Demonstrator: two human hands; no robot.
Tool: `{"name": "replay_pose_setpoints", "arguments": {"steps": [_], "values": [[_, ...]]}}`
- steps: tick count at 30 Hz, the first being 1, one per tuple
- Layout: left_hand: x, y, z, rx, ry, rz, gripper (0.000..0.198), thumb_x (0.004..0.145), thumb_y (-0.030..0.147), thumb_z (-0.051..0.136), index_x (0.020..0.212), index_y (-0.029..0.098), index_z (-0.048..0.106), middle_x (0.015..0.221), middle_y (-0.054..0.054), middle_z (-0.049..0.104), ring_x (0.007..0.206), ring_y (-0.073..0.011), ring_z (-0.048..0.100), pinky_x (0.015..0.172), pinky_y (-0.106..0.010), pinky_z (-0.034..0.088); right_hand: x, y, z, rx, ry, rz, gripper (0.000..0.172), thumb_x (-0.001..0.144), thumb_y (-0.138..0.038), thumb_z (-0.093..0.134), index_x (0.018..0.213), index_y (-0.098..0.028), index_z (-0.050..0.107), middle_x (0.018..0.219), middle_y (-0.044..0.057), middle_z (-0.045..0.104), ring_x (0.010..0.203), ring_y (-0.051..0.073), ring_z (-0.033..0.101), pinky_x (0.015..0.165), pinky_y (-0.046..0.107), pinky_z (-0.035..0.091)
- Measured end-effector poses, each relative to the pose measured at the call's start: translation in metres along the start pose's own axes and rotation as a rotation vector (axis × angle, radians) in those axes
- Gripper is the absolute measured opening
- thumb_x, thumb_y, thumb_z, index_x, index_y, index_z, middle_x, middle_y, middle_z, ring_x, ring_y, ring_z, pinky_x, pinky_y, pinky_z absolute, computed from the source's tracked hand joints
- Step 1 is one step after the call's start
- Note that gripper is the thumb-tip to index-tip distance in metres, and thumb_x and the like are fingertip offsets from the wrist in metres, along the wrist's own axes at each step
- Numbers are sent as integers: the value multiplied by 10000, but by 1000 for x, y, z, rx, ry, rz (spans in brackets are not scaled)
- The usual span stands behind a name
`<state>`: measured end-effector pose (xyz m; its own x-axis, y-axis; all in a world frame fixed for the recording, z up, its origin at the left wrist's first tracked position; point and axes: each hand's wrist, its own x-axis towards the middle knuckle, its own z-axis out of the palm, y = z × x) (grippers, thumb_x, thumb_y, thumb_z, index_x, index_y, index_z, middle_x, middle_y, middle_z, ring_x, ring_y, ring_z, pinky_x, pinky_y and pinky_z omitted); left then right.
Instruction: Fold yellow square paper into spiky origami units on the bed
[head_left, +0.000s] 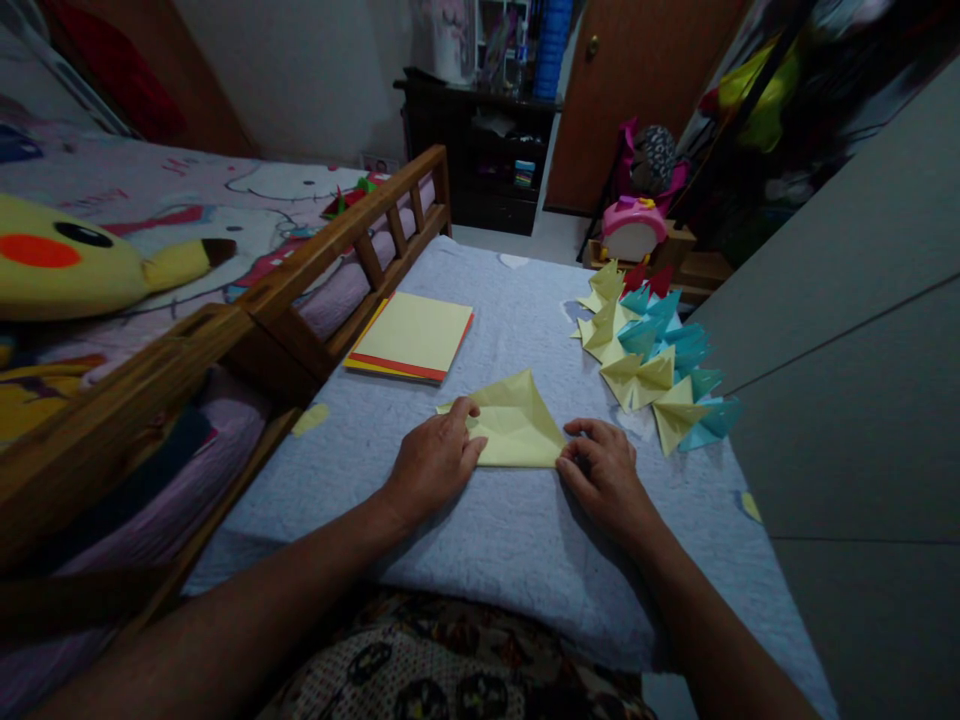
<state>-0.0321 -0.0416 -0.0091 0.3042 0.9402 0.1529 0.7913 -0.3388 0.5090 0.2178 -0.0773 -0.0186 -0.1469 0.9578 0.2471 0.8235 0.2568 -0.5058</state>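
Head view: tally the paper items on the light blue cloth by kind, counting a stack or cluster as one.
Pale yellow, partly folded paper sheet: 1
Square paper stack with pale yellow top: 1
Yellow, teal and red folded-paper cluster, its overlapping pieces not counted singly: 1
Total: 3

From far off, I see the folded paper (517,430) on the cloth (510,540), the left hand (439,455) on its left part, the right hand (606,475) at its right corner. Behind it to the left lies the paper stack (412,335); behind it to the right, the paper shapes (637,378). The bed rail (345,231) is left of it, the cabinet (491,212) far behind it.
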Motion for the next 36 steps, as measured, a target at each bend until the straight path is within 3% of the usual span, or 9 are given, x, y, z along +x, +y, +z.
{"name": "replay_pose_setpoints", "arguments": {"steps": [26, 36], "values": [[-2, 3, 3, -37, 74, 8, 244, 878, 169, 563, 1093, 200, 453, 787, -28, 620, 722, -214, 597, 660, -343, 482, -1, 6, 3, 37, 30, 33, 113, 851, -239, 626, 739, -230, 637, 1137, 108, 648, 1128, 333, 530, 956, 553, 402], [1, 12, 3, -42, -17, -61, 277, 878, 135, 573, 1128, 180, 462, 873, -49, 616, 839, -229, 599, 792, -377, 478, 0, 9, 1, 4, 81, 56, 107, 862, -255, 601, 773, -228, 654, 1155, 112, 641, 1158, 325, 517, 996, 535, 385]]}}
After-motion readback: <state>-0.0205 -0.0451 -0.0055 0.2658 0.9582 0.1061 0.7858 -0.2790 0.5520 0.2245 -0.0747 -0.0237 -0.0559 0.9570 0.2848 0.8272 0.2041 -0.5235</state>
